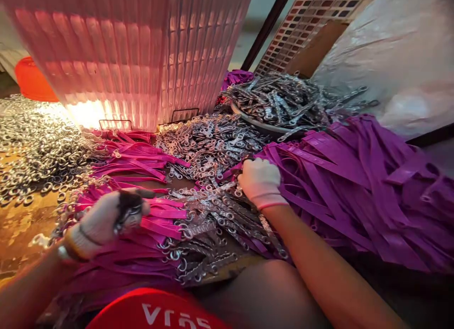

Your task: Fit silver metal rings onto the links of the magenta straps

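Note:
My left hand [109, 218], in a white glove with dark wrapping, is closed over the pink-lit purple straps [159, 220] with metal rings at their ends. A shiny dark bit shows at its fingers, but I cannot make out what they hold. My right hand [261, 181], also gloved, has its fingers curled around a purple strap [230, 170] at the left edge of a big heap of purple straps [354, 177]. Its fingertips are partly hidden. Between my hands lie twisted metal chain pieces [223, 206] with ring ends, some joined to straps.
Loose metal rings [46, 149] spread over the table at left, near an orange bowl [33, 78]. A tall translucent ribbed panel [135, 59] stands behind. A basin [262, 125] heaped with chains [291, 99] sits at back right, beside clear plastic wrapping [397, 59].

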A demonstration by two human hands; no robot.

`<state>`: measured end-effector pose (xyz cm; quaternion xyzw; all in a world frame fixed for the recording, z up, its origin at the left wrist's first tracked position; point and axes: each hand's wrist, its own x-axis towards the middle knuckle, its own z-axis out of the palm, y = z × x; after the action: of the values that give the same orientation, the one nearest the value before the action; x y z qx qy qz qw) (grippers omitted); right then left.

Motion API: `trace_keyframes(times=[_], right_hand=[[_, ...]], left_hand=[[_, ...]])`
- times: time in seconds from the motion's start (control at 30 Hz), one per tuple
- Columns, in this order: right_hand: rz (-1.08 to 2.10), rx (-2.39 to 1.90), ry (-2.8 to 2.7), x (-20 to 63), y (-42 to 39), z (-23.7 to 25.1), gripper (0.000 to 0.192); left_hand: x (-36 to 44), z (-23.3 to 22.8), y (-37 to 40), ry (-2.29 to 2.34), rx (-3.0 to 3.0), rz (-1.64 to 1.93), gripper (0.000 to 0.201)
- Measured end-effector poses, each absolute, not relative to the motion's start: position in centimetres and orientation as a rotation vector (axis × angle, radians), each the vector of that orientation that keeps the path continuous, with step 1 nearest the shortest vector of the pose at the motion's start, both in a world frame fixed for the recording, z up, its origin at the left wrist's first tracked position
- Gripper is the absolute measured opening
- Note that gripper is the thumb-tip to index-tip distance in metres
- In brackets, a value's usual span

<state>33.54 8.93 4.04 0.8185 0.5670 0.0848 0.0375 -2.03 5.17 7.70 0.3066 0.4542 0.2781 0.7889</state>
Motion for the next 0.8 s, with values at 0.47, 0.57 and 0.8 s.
trace_keyframes(times=[0.47, 0.57, 0.8], right_hand=[[-0.979, 2.476, 2.677, 27.7, 4.6, 5.5, 0.04], [-0.901, 2.117, 2.894, 23.4, 2.3, 5.6, 0.044], [-0.707, 2.005, 2.836, 18.3, -0.3, 6.2, 0.022]], left_hand=[[0.3, 5.5, 3.3, 0.916, 1.001, 0.591, 0.037], [-0.2, 6.0, 2.8, 0.87, 1.033, 0.67, 0.033], [0.5, 6.2, 1.1, 1.153, 1.342, 0.857, 0.008]])
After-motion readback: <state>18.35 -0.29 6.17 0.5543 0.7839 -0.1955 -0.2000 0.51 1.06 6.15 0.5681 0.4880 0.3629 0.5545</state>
